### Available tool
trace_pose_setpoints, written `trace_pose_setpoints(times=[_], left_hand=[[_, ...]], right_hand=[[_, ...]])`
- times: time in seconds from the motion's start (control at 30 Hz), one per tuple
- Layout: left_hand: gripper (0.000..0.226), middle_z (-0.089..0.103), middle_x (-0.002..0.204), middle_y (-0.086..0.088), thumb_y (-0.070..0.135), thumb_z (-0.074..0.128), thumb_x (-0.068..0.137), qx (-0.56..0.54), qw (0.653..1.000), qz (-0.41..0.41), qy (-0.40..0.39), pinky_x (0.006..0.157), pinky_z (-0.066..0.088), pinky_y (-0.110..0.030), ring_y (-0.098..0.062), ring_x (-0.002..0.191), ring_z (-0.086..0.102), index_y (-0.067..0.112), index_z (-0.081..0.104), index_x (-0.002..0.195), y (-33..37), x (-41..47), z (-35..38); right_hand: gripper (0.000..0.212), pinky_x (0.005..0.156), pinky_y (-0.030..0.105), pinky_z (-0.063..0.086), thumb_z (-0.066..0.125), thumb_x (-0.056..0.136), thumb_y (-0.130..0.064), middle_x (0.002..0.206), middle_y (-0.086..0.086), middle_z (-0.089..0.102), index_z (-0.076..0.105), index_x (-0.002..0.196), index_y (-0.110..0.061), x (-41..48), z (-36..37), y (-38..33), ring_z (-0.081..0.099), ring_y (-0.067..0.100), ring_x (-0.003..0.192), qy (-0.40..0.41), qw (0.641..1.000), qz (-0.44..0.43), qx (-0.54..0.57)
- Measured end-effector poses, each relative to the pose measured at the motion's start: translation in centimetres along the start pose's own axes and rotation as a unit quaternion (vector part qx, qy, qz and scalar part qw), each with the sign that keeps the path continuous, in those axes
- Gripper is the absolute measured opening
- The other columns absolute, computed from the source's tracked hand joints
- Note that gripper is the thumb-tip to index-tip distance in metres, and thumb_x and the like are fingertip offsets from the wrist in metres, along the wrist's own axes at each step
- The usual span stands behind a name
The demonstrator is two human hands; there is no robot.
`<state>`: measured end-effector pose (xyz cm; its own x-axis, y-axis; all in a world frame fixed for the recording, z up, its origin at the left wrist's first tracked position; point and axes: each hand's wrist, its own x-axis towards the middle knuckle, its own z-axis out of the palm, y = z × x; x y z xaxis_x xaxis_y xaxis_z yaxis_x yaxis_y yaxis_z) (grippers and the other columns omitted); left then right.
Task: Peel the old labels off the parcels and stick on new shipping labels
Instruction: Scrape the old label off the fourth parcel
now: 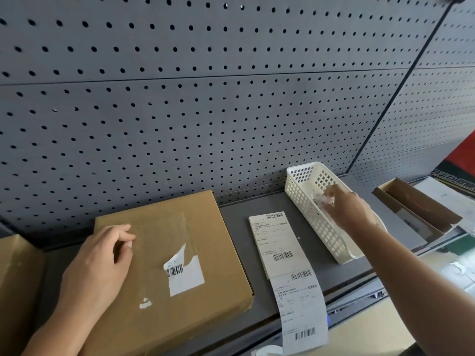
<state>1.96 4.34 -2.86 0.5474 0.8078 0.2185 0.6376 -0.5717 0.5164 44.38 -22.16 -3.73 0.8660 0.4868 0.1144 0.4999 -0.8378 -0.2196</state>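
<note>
Resting on the left part of the flat brown parcel [180, 227], the left hand [102, 260] had its fingers loosely curled and, far as I could see, nothing gripped in them. What was left of the old label [185, 274], a torn white piece with a barcode, was stuck near the middle of the parcel's top, off to the right of those fingers and not touching them. A tiny white scrap [145, 303] sat lower down, nearer the front edge. The right hand [349, 209] was way over on the other side, reaching into the white plastic basket [308, 222], thumb and fingertips pinched on a crumpled bit of label [320, 199] just inside the rim. Between parcel and basket a strip of new shipping labels [285, 258] lay flat on the grey shelf [234, 217], its lower end hanging past the front edge, touched by neither hand. Another cardboard box [15, 278] sat just left of the parcel, an open box [416, 209] sat past the basket on the right, and grey pegboard [205, 98] filled the back.
</note>
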Motion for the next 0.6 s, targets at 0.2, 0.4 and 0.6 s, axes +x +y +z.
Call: trace_pose_setpoints(times=[0.2, 0.4, 0.6], left_hand=[[0.015, 0.062, 0.124, 0.014, 0.013, 0.063, 0.092, 0.003, 1.000, 0.007, 0.002, 0.074, 0.045, -0.035, -0.015, 0.118, 0.053, 0.027, 0.058, 0.091, 0.1, 0.1, 0.1], [0.008, 0.060, 0.126, 0.016, 0.017, 0.062, 0.094, 0.003, 1.000, 0.009, 0.009, 0.073, 0.043, -0.031, -0.011, 0.119, 0.051, 0.025, 0.060, 0.095, -0.1, 0.1, 0.2], [0.008, 0.059, 0.125, 0.019, 0.018, 0.060, 0.095, -0.008, 1.000, 0.005, 0.018, 0.077, 0.046, -0.031, -0.006, 0.118, 0.051, 0.026, 0.059, 0.098, -0.3, -0.1, 0.3]], right_hand=[[0.016, 0.059, 0.030, 0.043, 0.050, 0.092, -0.017, 0.088, 0.006, 0.066, 0.062, 0.102, -0.020, -1.4, -2.9, -5.1, 0.057, 0.023, 0.067, 0.054, 0.995, -0.044, 0.066], [0.025, 0.072, 0.030, 0.050, 0.057, 0.091, -0.008, 0.094, -0.011, 0.064, 0.073, 0.105, -0.022, -7.5, -2.6, -15.8, 0.057, 0.006, 0.078, 0.008, 0.928, -0.297, 0.224], [0.030, 0.068, 0.035, 0.053, 0.056, 0.092, -0.015, 0.094, -0.018, 0.047, 0.071, 0.113, -0.030, -13.4, 0.3, -22.2, 0.045, -0.002, 0.064, -0.133, 0.860, -0.445, 0.213]])
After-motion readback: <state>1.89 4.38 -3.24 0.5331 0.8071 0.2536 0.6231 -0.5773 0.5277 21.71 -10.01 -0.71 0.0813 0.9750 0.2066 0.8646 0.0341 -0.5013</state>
